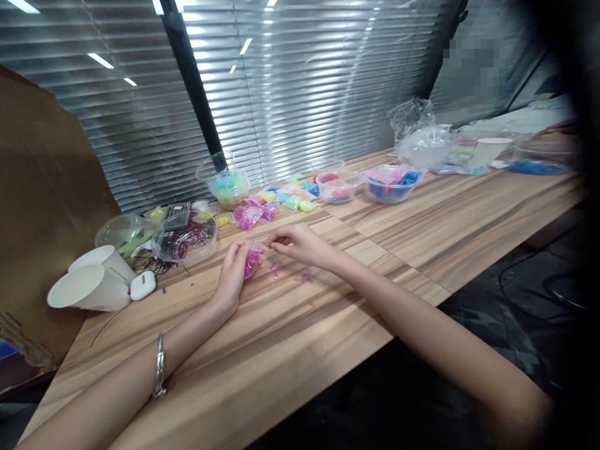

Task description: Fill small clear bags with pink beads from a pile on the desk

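A: Where was the small bag of magenta pieces (252, 262)?
B: Above the wooden table (300, 356), near its middle, in the left hand (234, 265). That hand's thumb and fingers were curled around it.
A: And the right hand (295, 242)?
B: Just beside the bag, its thumb and fingertips drawn close together. I couldn't tell whether they pinched anything.
A: What lay around them?
B: Loose pink pieces (276, 275) were scattered on the wood below the right hand. Behind the left hand lay filled magenta bags (248, 217). To the left stood a clear bowl of wires (209, 250), a white case (143, 285) and two paper cups (77, 289), both tilted.
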Demonstrator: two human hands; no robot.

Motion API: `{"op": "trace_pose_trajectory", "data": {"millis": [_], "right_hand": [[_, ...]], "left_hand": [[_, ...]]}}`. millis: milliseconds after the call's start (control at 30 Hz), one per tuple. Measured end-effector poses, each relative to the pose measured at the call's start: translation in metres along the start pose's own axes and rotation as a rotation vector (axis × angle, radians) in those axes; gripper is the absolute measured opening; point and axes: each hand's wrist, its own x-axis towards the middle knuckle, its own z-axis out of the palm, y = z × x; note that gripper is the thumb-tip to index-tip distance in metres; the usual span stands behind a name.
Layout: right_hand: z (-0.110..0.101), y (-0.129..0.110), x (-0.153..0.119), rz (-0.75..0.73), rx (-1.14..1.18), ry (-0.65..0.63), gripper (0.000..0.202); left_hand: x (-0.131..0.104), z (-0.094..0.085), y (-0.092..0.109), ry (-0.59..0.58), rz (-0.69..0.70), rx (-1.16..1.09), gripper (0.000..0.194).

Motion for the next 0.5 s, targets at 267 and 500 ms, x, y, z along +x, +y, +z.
{"op": "trace_pose_trajectory", "data": {"millis": [267, 500], "right_hand": [[0.0000, 0.0021, 0.0023, 0.022, 0.065, 0.057, 0.017], [-0.0029, -0.0017, 0.0019, 0.004, 0.085, 0.085, 0.017]], "left_hand": [[-0.0015, -0.0002, 0.0011, -0.015, 0.000, 0.024, 0.033], [-0.0019, -0.0003, 0.0022, -0.028, 0.018, 0.044, 0.032]]}}
